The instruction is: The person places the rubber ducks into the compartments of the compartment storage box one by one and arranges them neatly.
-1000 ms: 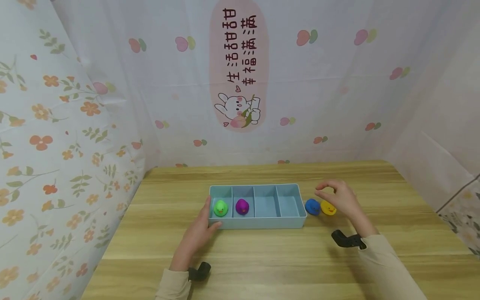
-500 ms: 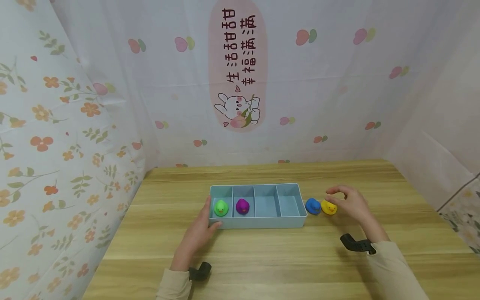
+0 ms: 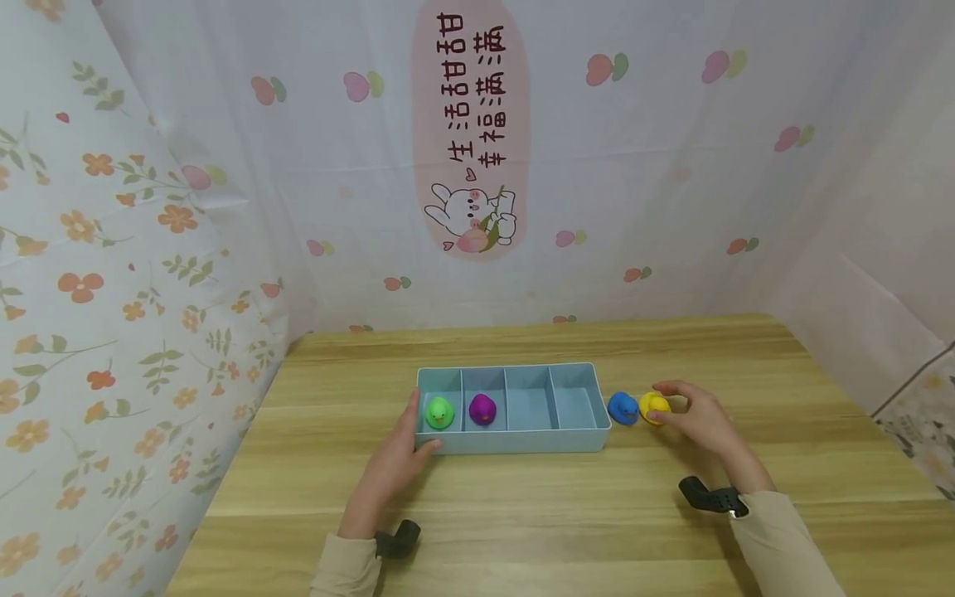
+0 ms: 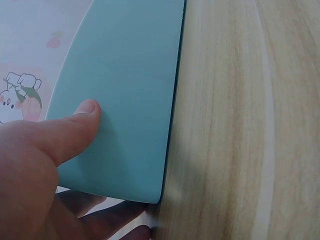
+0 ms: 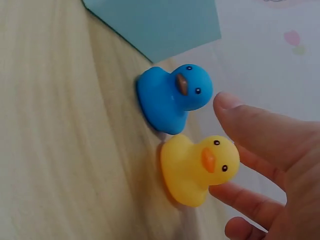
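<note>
My left hand (image 3: 394, 460) grips the left end of a pale blue box (image 3: 515, 442) with a row of compartments. In the left wrist view the thumb lies on the long front wall while the other fingers go round the end wall. A green toy duck (image 3: 440, 413) sits in the leftmost compartment, and a purple toy duck (image 3: 482, 410) in the one beside it. Right of the box, a blue toy duck (image 3: 622, 408) and a yellow toy duck (image 5: 181, 170) stand side by side on the table. My right hand (image 3: 701, 419) reaches around the yellow duck, thumb and fingers spread apart.
The wooden table (image 3: 522, 522) carries the box and ducks. A patterned cloth (image 3: 642, 191) hangs behind its back edge, and a floral cloth (image 3: 134, 356) hangs along the left side. Each wrist wears a black strap with a camera mount (image 3: 709, 497).
My right hand has moved rightward and down, from above the blue and yellow ducks to around the yellow one. The left hand and the box have stayed in place.
</note>
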